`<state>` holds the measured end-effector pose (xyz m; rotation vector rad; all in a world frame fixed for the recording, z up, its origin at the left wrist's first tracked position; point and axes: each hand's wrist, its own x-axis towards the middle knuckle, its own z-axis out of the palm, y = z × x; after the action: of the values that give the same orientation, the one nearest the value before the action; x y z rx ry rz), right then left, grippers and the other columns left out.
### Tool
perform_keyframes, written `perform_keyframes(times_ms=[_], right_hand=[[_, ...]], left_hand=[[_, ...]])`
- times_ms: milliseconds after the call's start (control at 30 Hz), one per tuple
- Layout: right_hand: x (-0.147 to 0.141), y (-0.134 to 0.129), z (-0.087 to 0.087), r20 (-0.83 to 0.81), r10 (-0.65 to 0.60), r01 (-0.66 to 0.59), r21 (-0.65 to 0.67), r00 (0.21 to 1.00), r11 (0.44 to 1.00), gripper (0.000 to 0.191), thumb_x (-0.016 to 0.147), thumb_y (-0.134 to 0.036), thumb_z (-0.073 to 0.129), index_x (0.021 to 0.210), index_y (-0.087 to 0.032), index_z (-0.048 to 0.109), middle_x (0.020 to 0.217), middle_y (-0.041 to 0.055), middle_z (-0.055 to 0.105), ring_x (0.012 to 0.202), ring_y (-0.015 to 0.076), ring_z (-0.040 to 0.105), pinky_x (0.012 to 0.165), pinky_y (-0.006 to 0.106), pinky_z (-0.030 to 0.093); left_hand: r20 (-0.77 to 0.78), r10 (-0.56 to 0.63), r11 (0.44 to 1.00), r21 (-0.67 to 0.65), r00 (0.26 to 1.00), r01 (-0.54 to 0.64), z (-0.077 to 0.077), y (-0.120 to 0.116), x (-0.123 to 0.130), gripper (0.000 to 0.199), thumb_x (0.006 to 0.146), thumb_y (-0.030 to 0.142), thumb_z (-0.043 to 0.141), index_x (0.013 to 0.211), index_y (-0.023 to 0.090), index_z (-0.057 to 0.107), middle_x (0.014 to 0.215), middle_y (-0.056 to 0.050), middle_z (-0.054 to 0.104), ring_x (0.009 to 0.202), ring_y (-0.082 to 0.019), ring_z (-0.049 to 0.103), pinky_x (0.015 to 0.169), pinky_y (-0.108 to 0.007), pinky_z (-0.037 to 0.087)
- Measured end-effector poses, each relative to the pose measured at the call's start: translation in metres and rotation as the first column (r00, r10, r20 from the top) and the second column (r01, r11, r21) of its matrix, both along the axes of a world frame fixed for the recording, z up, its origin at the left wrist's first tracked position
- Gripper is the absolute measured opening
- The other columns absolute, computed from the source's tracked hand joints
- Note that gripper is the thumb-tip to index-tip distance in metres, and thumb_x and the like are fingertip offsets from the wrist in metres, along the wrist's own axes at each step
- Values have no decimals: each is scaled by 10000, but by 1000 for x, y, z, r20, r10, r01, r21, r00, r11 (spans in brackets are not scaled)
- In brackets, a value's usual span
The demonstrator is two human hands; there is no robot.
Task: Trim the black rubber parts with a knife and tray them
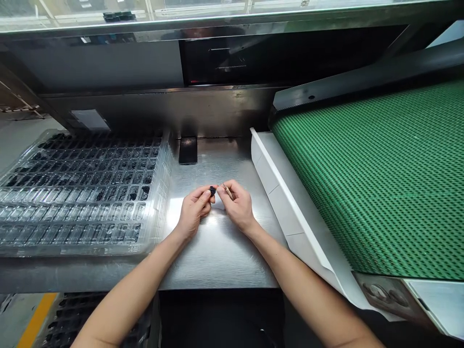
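Observation:
Over the middle of the steel table (pixel 221 261), my left hand (pixel 195 208) pinches a small black part (pixel 212 191) between thumb and fingers. Close beside it on the right, my right hand (pixel 237 205) is closed around a thin brass-coloured tool (pixel 228 191). The fingertips of my right hand are at the black part's right side; whether they touch it is too small to tell. To the left lies a stack of clear plastic trays (pixel 155 217), whose top tray holds many black parts in its compartments.
A green conveyor belt (pixel 380 169) with a white trough (pixel 290 208) along its edge fills the right side. A black flat object (pixel 188 151) lies near the back wall. A steel ledge crosses above. More black parts in trays (pixel 72 319) show at the lower left.

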<state>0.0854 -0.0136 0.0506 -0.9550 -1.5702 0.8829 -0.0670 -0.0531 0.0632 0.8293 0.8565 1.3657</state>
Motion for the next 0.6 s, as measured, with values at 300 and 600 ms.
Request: perform_keyframes(times_ms=[300,600], right_hand=[[1,3,1,-30,-62,64,75,998,995,191,1034,-319,633,1157,-201,719,885,26,637,717,169,567,653,289,446],[-5,-2,-9,349,96,-266,479,932,837,174,1070,-327,646,1207,-245,717,1108,79,748,938,230,737,749,327,558]], left_hand=[[272,84,985,-167,959,-38,-4,1,2,415,854,430,862,1106,149,689,967,-41,667,579,-71,525,456,-184,402],[452,236,963,-227,860,-144,-20,9,10,441,719,414,940,938,132,682,1013,-133,752,854,-195,691,662,-252,506]])
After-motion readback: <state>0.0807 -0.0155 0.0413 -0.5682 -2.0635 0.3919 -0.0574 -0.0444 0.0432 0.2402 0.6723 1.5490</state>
